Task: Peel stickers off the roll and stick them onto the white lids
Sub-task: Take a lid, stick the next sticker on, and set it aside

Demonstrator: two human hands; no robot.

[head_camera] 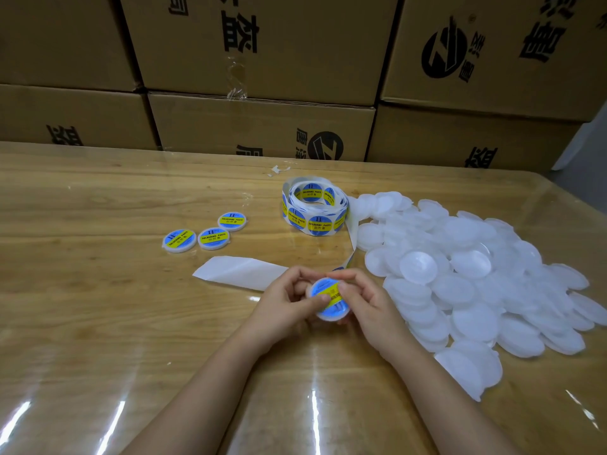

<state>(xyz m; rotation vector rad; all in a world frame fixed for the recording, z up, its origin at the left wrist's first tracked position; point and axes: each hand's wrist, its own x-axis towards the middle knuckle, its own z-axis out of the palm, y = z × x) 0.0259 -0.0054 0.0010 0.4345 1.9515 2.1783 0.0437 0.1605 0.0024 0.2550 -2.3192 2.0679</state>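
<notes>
Two bare forearms reach in from the near edge and meet over the middle of the surface (pixel 98 290), a glossy wooden top under a clear cover. The left grip (pixel 285 300) and the right grip (pixel 364 303) are both closed round one held lid (pixel 331 316). Fingers curl behind its rim on either side and both thumbs lie on top, pressing on the blue-and-yellow sticker (pixel 320 285) that covers its face. Whether the lid is raised off the surface I cannot tell. From where I stand this looks like the smoothing-down part of the round, the label seated and only being rubbed flat.

As for progress, it is early days. Three finished lids (pixel 213 238) sit in a small cluster to the left, labels up, well apart from the hands; the one being pressed would make the fourth. The sticker roll (pixel 313 206) stands beyond the hands, thick with labels. Its backing strip (pixel 239 272) trails down toward the grips, the bare white end lying flat just left of them. To the right sprawls the heap of white lids (pixel 460 277), a great many, overlapping, none labelled as far as I can see. So nearly all the work is left, I'd say. Stacked cardboard cartons (pixel 262 126) wall off the far side
</notes>
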